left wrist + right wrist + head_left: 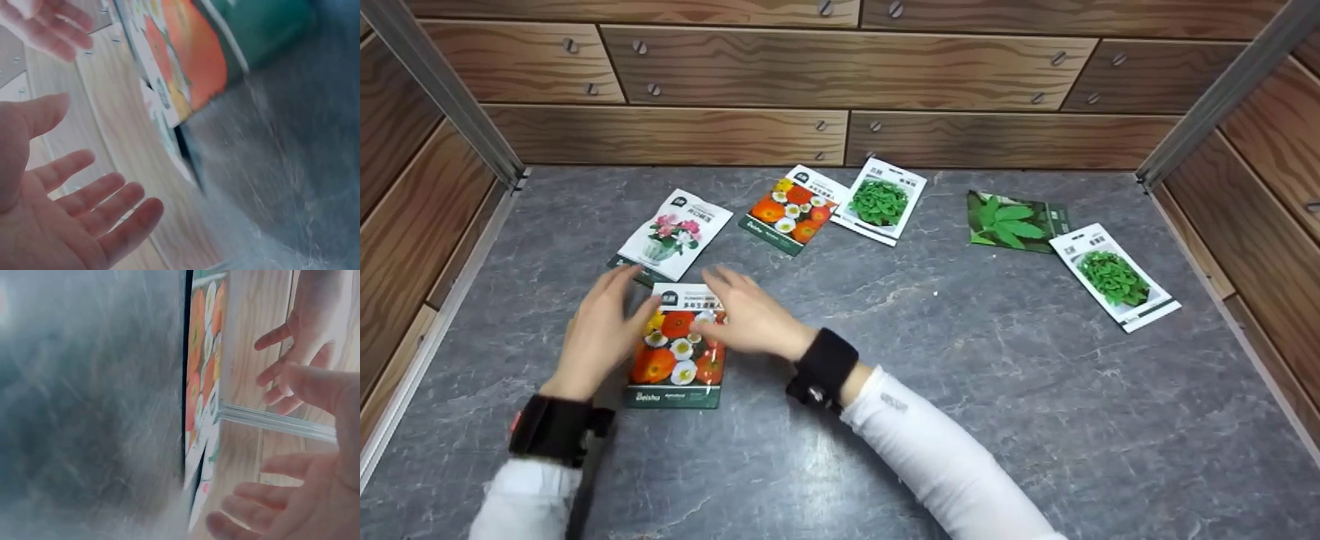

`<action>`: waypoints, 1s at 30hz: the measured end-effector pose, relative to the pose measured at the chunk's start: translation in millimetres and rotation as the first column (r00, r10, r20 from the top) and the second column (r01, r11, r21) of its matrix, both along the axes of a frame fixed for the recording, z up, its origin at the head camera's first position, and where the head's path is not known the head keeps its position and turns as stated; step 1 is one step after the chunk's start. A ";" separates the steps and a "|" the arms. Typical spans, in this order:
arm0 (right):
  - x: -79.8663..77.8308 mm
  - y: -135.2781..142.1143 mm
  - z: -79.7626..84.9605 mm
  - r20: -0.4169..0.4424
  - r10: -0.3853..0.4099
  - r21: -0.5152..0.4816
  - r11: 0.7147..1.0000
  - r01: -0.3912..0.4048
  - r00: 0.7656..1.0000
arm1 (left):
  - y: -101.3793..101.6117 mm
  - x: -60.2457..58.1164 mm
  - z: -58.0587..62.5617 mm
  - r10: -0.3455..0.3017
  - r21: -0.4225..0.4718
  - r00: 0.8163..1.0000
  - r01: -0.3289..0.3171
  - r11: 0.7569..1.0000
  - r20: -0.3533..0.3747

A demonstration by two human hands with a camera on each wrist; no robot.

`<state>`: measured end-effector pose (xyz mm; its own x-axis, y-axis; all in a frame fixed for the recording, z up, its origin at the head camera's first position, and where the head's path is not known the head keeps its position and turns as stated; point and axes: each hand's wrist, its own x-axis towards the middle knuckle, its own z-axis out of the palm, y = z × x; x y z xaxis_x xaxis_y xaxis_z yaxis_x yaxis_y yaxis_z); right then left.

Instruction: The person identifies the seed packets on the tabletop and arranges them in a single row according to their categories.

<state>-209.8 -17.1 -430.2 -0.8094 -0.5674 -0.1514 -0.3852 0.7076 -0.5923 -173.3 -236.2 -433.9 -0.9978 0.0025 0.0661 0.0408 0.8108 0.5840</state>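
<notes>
An orange-and-white flower seed packet (pixel 679 367) lies flat on the grey marbled table, between my two hands. My left hand (pixel 598 330) hovers at its left side, fingers spread and relaxed. Over its upper right edge is my right hand (pixel 754 315), thumb and fingers apart. Both palms hold nothing; the left wrist view shows my left hand (pixel 84 208) with loose fingers, and the right wrist view shows the same of my right hand (pixel 287 489). Just beyond the left fingertips lies a white packet with pink flowers (pixel 671 236).
Farther back, a second orange flower packet (pixel 791 210) touches a white packet with green leaves (pixel 881 201). To the right, a dark green leaf packet (pixel 1011 223) meets another white green-leaf packet (pixel 1114 277). Wood-patterned walls (pixel 847 71) enclose the table (pixel 960 420).
</notes>
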 end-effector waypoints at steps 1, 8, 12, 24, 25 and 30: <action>-5.8 -2.7 0.0 0.014 -0.012 -0.018 1.000 0.012 1.000 | -3.5 -5.0 -0.5 0.000 0.009 1.000 0.000 1.000 -0.001; -41.5 -16.6 -0.1 0.074 -0.074 -0.092 0.993 0.081 0.995 | -19.7 -39.8 -3.0 0.015 0.057 0.998 -0.018 0.998 0.053; -53.0 -24.1 1.2 0.095 -0.121 -0.114 0.985 0.131 0.988 | -25.5 -55.1 -6.5 0.034 0.077 0.995 -0.041 0.996 0.090; -70.8 -48.1 -1.2 0.264 -0.336 -0.195 0.900 0.391 0.904 | -34.8 -80.1 -11.3 0.049 0.082 0.978 -0.067 0.994 0.205; -72.0 -49.0 -1.7 0.294 -0.348 -0.218 0.882 0.417 0.890 | -35.0 -81.7 -11.0 0.042 0.076 0.976 -0.060 0.995 0.214; -76.8 -50.9 -3.9 0.553 -0.267 -0.381 0.762 0.524 0.789 | -37.0 -88.3 -8.2 0.035 0.052 0.970 -0.049 0.997 0.239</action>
<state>-286.6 -67.9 -434.1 -0.8880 -0.3057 -0.3437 0.2562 0.2917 -0.9216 -261.6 -273.2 -442.1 -0.9841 -0.0362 -0.1742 -0.1379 0.7737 0.6183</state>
